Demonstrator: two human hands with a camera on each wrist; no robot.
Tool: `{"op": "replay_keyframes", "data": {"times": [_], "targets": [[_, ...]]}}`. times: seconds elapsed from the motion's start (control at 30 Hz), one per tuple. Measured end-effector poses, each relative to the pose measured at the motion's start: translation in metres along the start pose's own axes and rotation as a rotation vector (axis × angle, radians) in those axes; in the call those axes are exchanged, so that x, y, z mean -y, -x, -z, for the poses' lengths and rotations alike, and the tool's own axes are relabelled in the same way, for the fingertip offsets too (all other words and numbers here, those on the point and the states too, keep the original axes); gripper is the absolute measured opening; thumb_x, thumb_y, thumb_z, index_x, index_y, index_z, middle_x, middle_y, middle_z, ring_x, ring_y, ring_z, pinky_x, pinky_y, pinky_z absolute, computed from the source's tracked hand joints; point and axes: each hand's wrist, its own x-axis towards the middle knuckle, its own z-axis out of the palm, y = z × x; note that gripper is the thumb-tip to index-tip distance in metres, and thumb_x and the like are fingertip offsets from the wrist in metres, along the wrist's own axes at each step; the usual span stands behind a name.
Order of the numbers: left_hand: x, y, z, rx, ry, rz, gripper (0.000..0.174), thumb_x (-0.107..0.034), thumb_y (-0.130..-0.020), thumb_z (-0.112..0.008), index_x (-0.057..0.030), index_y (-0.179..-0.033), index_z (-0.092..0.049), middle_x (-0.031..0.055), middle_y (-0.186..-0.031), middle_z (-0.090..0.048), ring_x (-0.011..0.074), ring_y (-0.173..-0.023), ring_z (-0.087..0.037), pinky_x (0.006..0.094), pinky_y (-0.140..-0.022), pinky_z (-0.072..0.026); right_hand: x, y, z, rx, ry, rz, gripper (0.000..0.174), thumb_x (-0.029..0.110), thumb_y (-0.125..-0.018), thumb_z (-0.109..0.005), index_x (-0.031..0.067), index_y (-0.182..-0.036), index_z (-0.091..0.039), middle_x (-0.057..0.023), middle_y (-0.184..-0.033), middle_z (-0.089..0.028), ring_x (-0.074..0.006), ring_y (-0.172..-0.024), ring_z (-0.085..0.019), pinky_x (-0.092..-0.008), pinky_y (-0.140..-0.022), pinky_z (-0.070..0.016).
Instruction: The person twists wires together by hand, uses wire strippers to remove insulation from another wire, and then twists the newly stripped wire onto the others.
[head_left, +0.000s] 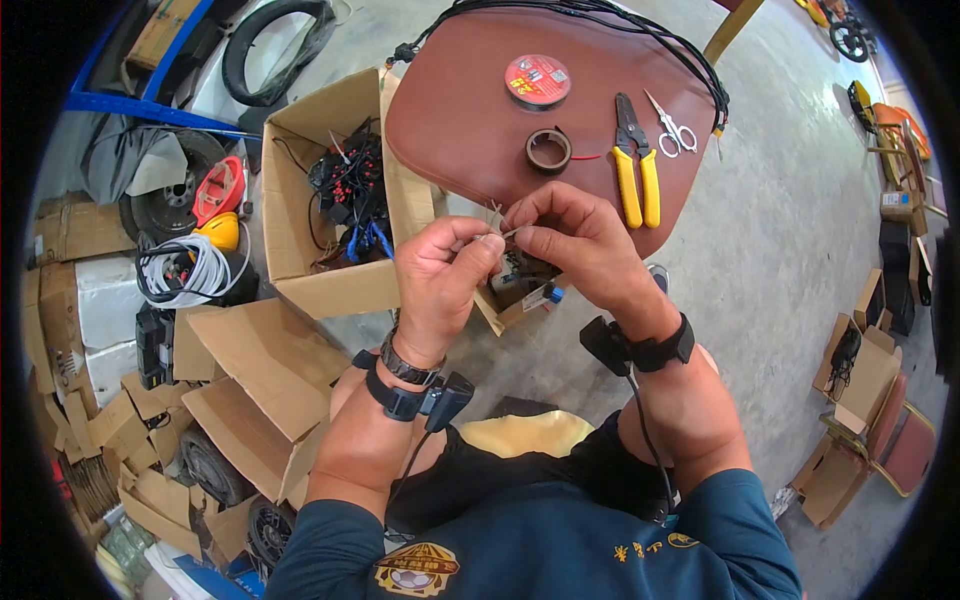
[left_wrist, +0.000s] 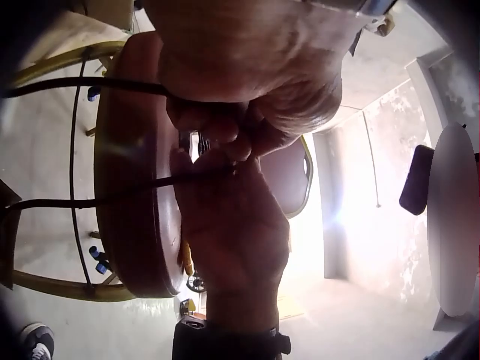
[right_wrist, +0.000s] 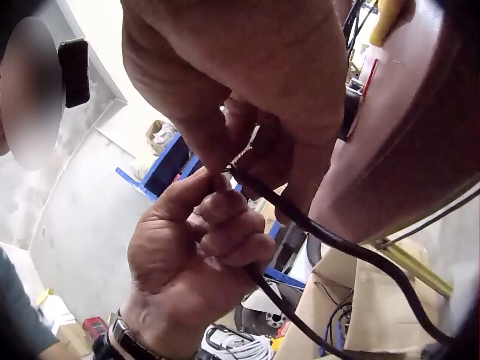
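Observation:
Both hands meet in front of the seat's near edge, fingertips close together at the stripped ends of two black cables. My left hand (head_left: 437, 270) pinches one cable (right_wrist: 289, 309), which trails down from its curled fingers in the right wrist view. Thumb and index finger of my right hand (head_left: 585, 250) pinch the thin wire strands (head_left: 494, 214) at the joint. The other black cable (right_wrist: 337, 241) runs up to that same spot. Fingers partly hide the place where the strands meet.
On the brown padded seat (head_left: 450, 110) lie a red-labelled tape roll (head_left: 538, 80), a dark tape roll (head_left: 549, 151), yellow-handled wire strippers (head_left: 637, 170), scissors (head_left: 675, 135) and a black cable bundle (head_left: 640, 30). Left of it stands a carton (head_left: 290, 230) of wiring. Open cardboard flaps (head_left: 265, 350) lie nearer.

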Motion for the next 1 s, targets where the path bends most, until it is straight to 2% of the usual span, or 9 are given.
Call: {"op": "replay_keyframes", "data": {"times": [0.2,0.3,0.4,0.5,0.6,0.7,0.9,0.93,1.0], "targets": [[0.001,-0.003,0.003,-0.051,0.077,-0.024,0.011,-0.008,-0.089,-0.064,0.0006,-0.095,-0.064,0.0054,-0.073,-0.065,0.0089,-0.06,-0.054,0.0222,-0.055,-0.0417,-0.002,0.0,-0.002,-0.005,-0.082,-0.018,0.012,0.001,-0.089,-0.064,-0.0007,-0.1,-0.061,-0.0019,-0.099,-0.063,-0.0073,-0.094,-0.057,-0.0246,-0.082,-0.0486],[0.002,-0.004,0.006,-0.06,0.119,-0.031,0.01,-0.007,-0.09,-0.063,0.0008,-0.096,-0.063,0.0063,-0.073,-0.064,0.0097,-0.06,-0.054,0.023,-0.055,-0.0412,-0.009,-0.001,-0.001,0.002,0.011,0.159,0.012,-0.003,-0.085,-0.064,-0.0001,-0.096,-0.062,-0.0033,-0.101,-0.062,-0.0107,-0.093,-0.058,-0.0271,-0.083,-0.049],[0.002,-0.006,0.008,-0.071,0.133,-0.039,0.01,-0.007,-0.09,-0.063,0.0011,-0.095,-0.063,0.0069,-0.073,-0.064,0.0103,-0.06,-0.054,0.0232,-0.055,-0.0409,-0.005,-0.001,-0.001,0.006,0.365,0.373,0.015,-0.006,-0.08,-0.066,0.002,-0.091,-0.063,-0.0061,-0.101,-0.062,-0.0183,-0.092,-0.062,-0.0302,-0.082,-0.0499],[0.0,-0.006,0.01,-0.084,0.14,-0.034,0.009,-0.007,-0.09,-0.063,0.0013,-0.095,-0.063,0.0072,-0.072,-0.063,0.0105,-0.06,-0.053,0.0232,-0.055,-0.0408,-0.001,0.0,-0.005,-0.007,0.591,0.493,0.016,-0.006,-0.076,-0.068,0.0038,-0.088,-0.064,-0.0084,-0.099,-0.062,-0.0257,-0.093,-0.063,-0.0324,-0.08,-0.0505],[-0.001,-0.006,0.011,-0.083,0.144,-0.028,0.009,-0.007,-0.09,-0.063,0.0014,-0.095,-0.063,0.0072,-0.072,-0.063,0.0105,-0.059,-0.053,0.0232,-0.055,-0.0408,-0.007,-0.001,-0.006,-0.019,0.696,0.557,0.016,-0.004,-0.075,-0.07,0.0042,-0.087,-0.064,-0.0086,-0.098,-0.062,-0.0274,-0.093,-0.062,-0.0333,-0.078,-0.051],[0.001,-0.008,0.014,-0.097,0.125,-0.034,0.009,-0.006,-0.09,-0.063,0.0014,-0.095,-0.063,0.0072,-0.072,-0.063,0.0105,-0.059,-0.053,0.0232,-0.055,-0.0407,-0.009,-0.003,-0.005,0.019,0.767,0.587,0.02,-0.009,-0.075,-0.065,0.004,-0.091,-0.066,-0.0092,-0.098,-0.063,-0.0241,-0.094,-0.063,-0.033,-0.079,-0.051],[-0.004,-0.008,0.017,-0.041,0.068,-0.009,0.01,-0.007,-0.089,-0.063,0.0014,-0.095,-0.063,0.0064,-0.073,-0.065,0.0099,-0.06,-0.055,0.0228,-0.055,-0.0416,0.006,-0.003,0.017,0.01,-0.017,-0.006,0.027,-0.005,-0.083,-0.047,-0.003,-0.099,-0.067,-0.0083,-0.106,-0.066,-0.0138,-0.096,-0.061,-0.0295,-0.083,-0.0495],[-0.004,-0.006,0.016,-0.029,0.059,0.0,0.01,-0.007,-0.089,-0.063,0.0013,-0.095,-0.063,0.0061,-0.073,-0.065,0.0097,-0.06,-0.056,0.0226,-0.054,-0.0418,0.011,-0.001,0.016,-0.003,-0.21,-0.081,0.021,0.004,-0.088,-0.052,-0.0058,-0.1,-0.066,-0.0106,-0.109,-0.066,-0.0194,-0.102,-0.063,-0.0297,-0.093,-0.0499],[-0.005,-0.005,0.015,-0.003,0.018,-0.003,0.012,-0.009,-0.089,-0.064,0.0013,-0.095,-0.064,0.0055,-0.073,-0.065,0.0093,-0.061,-0.057,0.0222,-0.054,-0.0424,0.012,-0.002,0.013,0.001,-0.073,-0.085,0.02,0.006,-0.09,-0.053,-0.004,-0.102,-0.067,-0.0085,-0.106,-0.067,-0.0165,-0.099,-0.063,-0.0286,-0.091,-0.0499]]}}
